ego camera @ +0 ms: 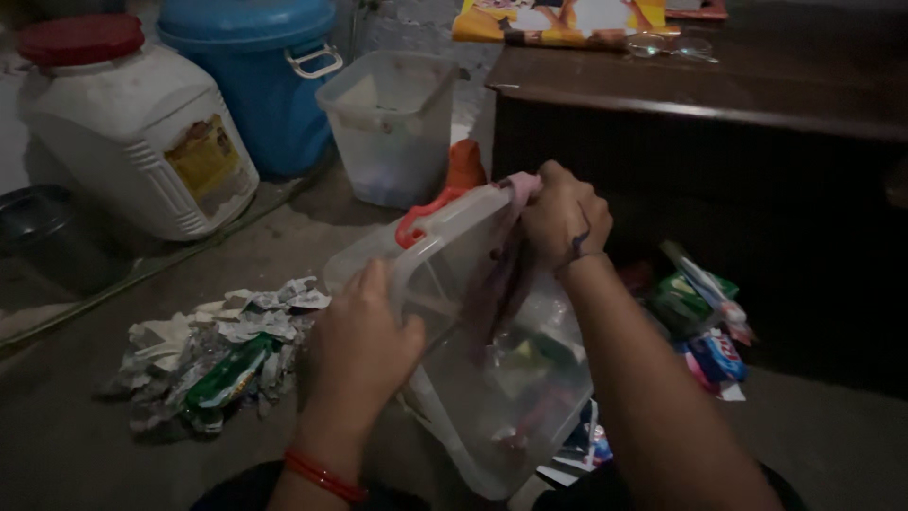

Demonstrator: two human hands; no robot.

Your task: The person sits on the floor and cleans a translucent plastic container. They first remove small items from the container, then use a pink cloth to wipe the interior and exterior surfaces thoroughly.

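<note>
Left hand [355, 345], nearest the lens, is closed over the near rim of a clear plastic box [482, 378] held tilted above the floor; right hand [565, 220] pinches a dark cloth [497, 284] against its far rim, beside the red latch [421, 218]. Box looks light, stiff and slippery, so the rims seem the best grip. Contents under the cloth are too dim to identify; crumpled wrappers [222, 355] lie left of the box.

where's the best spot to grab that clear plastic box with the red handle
Probably the red handle on the upper rim of the clear plastic box, taken from above. The box is tilted, so the handle stands up free. The left hand grips the near rim beside it, and the right hand pinches a cloth at the far rim. The smooth walls offer less hold.
</note>
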